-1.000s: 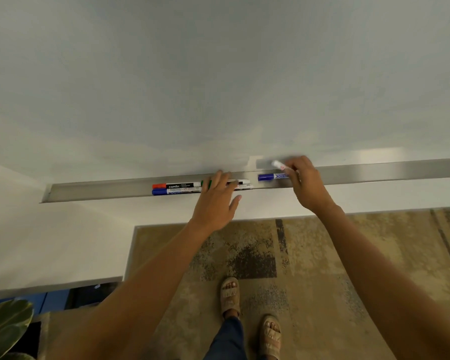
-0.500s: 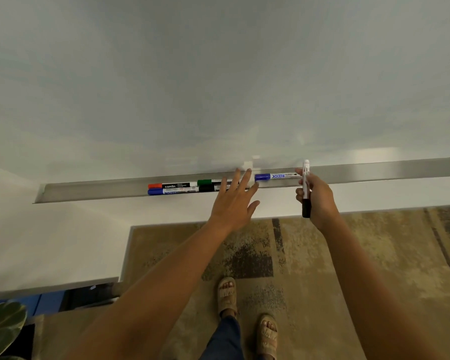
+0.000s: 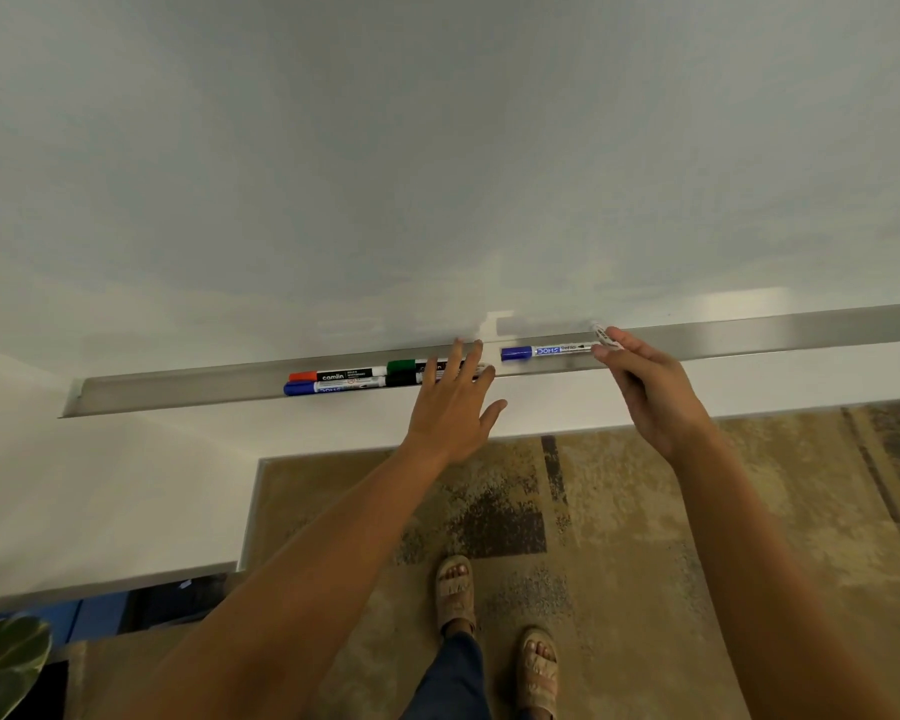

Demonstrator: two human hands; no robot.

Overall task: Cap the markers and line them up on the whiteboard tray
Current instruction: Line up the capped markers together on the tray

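Two bare hands are raised to the long brushed-metal whiteboard tray (image 3: 178, 389). The right hand (image 3: 650, 392) is seen pinching a white-barrelled marker (image 3: 606, 337) between thumb and fingertips, its printed end poking up past the fingers against the tray's back wall; most of the barrel and its cap end are hidden by the hand. Half a second ago this marker was held upright, clear of the tray, with a black cap at its lower end; it has since been swung back toward the tray, just beside the tail of the blue-capped white marker (image 3: 546, 351) lying lengthwise there. The move is judged to be the setting-down of a capped marker at the right end of the row.

The left hand (image 3: 450, 407) is held flat with fingers straight and spread, nothing grasped, its fingertips laid over the right ends of the green-capped marker (image 3: 404, 365) and the black-capped marker (image 3: 404, 378). Further left, a red-capped black-labelled marker (image 3: 328, 376) and a second blue-capped marker (image 3: 318, 388) are stacked in two rows, touching.

A gap is left between that group and the lone blue marker, so lining-up is judged unfinished. Below, a patterned brown carpet (image 3: 619, 511) and sandalled feet (image 3: 494, 631) are visible.
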